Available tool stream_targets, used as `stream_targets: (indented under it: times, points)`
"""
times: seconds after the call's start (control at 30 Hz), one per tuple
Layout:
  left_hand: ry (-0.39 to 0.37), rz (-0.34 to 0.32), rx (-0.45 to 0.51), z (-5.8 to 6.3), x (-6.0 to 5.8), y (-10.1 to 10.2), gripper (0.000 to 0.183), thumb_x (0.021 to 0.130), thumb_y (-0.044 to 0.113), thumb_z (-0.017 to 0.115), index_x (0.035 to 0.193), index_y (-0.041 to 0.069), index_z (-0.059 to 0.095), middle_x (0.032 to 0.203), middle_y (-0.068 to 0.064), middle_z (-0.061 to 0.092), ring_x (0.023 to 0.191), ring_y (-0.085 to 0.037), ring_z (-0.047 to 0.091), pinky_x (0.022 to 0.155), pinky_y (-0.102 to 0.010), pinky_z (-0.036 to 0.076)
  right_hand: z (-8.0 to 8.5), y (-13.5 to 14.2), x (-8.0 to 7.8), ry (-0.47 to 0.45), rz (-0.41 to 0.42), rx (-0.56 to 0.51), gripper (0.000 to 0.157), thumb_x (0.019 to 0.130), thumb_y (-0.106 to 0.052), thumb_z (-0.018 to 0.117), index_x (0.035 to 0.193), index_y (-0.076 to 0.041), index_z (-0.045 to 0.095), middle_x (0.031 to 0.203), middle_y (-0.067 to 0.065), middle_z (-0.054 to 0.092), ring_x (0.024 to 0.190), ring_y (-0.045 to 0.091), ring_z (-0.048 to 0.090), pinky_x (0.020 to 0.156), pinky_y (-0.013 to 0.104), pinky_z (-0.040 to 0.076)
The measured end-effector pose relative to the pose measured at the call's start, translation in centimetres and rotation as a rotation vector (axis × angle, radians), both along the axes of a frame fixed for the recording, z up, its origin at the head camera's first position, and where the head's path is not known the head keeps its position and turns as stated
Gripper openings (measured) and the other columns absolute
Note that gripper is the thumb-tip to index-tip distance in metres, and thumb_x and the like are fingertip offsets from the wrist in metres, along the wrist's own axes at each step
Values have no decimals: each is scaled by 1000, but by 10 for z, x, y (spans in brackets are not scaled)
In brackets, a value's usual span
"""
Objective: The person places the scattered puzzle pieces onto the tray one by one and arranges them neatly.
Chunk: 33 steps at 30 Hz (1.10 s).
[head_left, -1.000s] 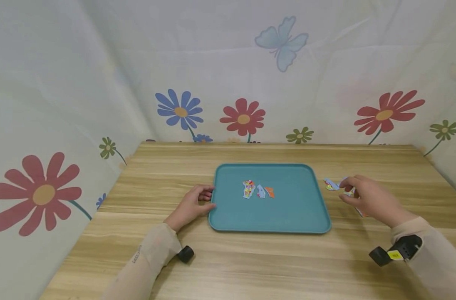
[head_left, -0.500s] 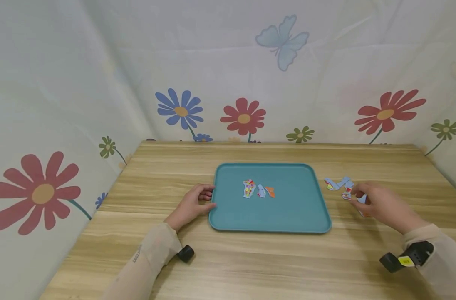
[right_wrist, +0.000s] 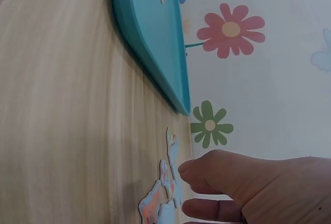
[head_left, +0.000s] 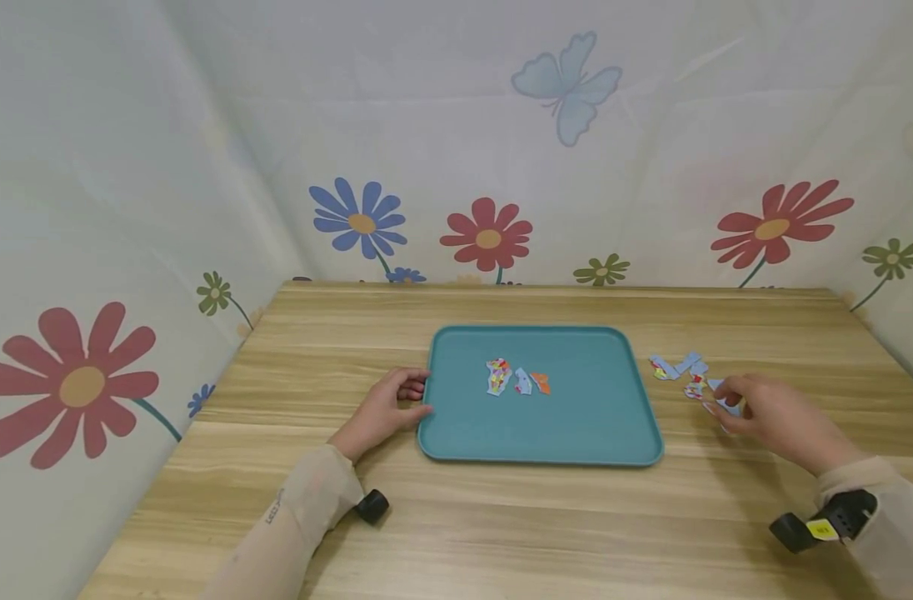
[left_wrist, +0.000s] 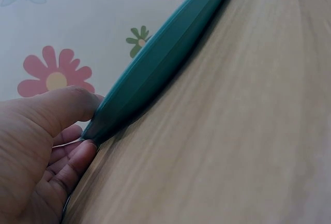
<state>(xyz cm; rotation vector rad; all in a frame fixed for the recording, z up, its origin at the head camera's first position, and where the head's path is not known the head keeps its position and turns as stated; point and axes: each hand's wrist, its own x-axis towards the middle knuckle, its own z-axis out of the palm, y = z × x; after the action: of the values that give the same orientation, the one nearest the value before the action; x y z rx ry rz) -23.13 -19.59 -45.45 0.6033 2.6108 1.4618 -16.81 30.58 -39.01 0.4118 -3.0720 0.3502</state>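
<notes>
A left hand (head_left: 381,411) is gripping a tray (head_left: 546,429) at nine o'clock as a right hand (head_left: 777,417) is hovering over loose pieces (head_left: 665,369) at three.
The left fingers are pinching the tray's edge; the right thumb and fingers are standing apart about a pale piece (head_left: 730,409), though whether they are touching it is unclear. The loose pieces are lying on the tabletop (head_left: 501,525), while a multicoloured piece (head_left: 497,378), a blue piece (head_left: 523,382) and an orange piece (head_left: 541,383) are lying on the tray, running from ten o'clock to its middle.

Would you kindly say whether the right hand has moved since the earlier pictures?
Yes; in the head view, the right hand has shifted rightward, farther from the teal tray.
</notes>
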Motion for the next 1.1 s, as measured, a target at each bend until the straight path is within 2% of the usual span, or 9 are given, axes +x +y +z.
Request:
stream_targets:
  times: [0.27, 0.53, 0.77, 1.1]
  points:
    - [3, -7, -1, 0, 1, 0, 54, 85, 10, 73, 133, -2, 50, 122, -18, 55, 107, -27, 59, 94, -34, 53, -6, 6, 1, -21, 19, 13, 20, 82, -19, 73, 93, -4, 68, 82, 1, 66, 71, 12, 59, 57, 26, 48]
    - [-5, -4, -2, 2, 2, 0, 54, 85, 9, 73, 133, -2, 51, 122, -18, 55, 107, -27, 59, 94, -34, 53, -9, 10, 1, -48, 9, 25, 23, 80, -17, 75, 94, 0, 68, 84, 6, 68, 73, 16, 62, 60, 33, 53]
    - [1, -6, -2, 2, 1, 0, 54, 85, 9, 73, 133, -2, 51, 122, -18, 55, 107, -27, 59, 94, -33, 53, -16, 13, 0, -34, 14, 48, 22, 78, -15, 75, 93, -1, 69, 78, 1, 62, 69, 10, 55, 56, 27, 46]
    - [2, -12, 1, 2, 2, -1, 54, 85, 10, 73, 133, -2, 51, 121, -19, 55, 107, -28, 59, 94, -34, 53, -20, 15, -4, -54, -3, 40, 23, 77, -12, 75, 94, 1, 67, 80, 4, 61, 71, 14, 56, 59, 31, 49]
